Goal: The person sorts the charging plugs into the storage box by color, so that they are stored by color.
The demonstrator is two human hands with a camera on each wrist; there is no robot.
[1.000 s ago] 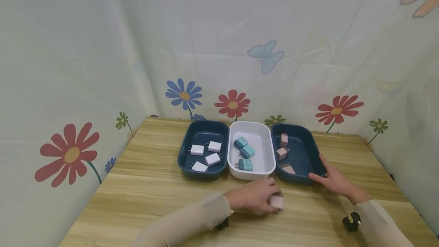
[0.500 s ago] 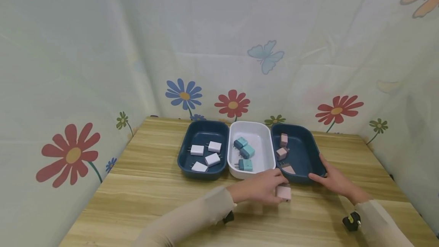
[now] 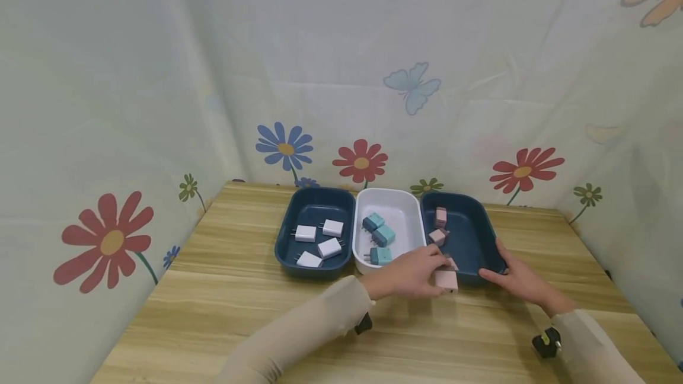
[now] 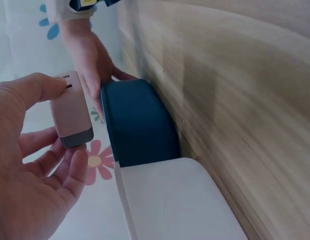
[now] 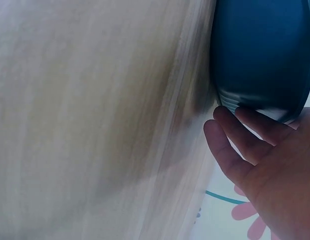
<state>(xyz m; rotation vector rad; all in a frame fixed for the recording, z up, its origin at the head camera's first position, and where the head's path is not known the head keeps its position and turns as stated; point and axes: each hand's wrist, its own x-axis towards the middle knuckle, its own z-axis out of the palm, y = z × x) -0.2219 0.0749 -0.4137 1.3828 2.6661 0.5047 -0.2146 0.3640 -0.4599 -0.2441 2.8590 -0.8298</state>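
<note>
My left hand [image 3: 408, 272] pinches a pink charger plug [image 3: 446, 281] between thumb and fingers, above the front edge of the right dark blue bin [image 3: 472, 239]. In the left wrist view this charger [image 4: 72, 110] shows a grey end and two dark slots. Inside that bin lie several pink chargers [image 3: 440, 217], one partly hidden by my left hand. My right hand [image 3: 519, 277] touches the bin's front right corner. In the right wrist view its fingers [image 5: 230, 150] are spread and fairly straight, against the bin's outer wall [image 5: 265, 55].
To the left, a white bin [image 3: 408, 224] holds several teal chargers [image 3: 383, 234]. Beside it, another dark blue bin [image 3: 312, 200] holds several white chargers [image 3: 306, 233]. All three bins stand side by side on a wooden table [image 3: 240, 289], before a flowered cloth backdrop [image 3: 331, 46].
My left hand has carried the pink charger forward and slightly right, from the table in front of the bins to the right bin's front edge. My right hand stays at the bin's corner.
</note>
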